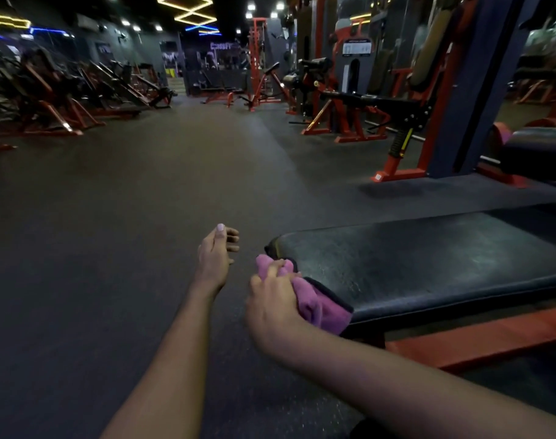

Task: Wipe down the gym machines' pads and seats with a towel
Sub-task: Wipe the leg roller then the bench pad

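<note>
My right hand grips the purple towel against the bench pad; my left hand hangs loosely curled, holding nothing.

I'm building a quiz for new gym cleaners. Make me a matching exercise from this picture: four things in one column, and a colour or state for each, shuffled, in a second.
Things:
1. left hand
2. right hand
3. towel
4. bench pad

States:
A. black, on an orange frame
B. grips the towel
C. purple, bunched at the pad's end
D. holds nothing, above the floor

Pairs: 1-D, 2-B, 3-C, 4-A.
</note>
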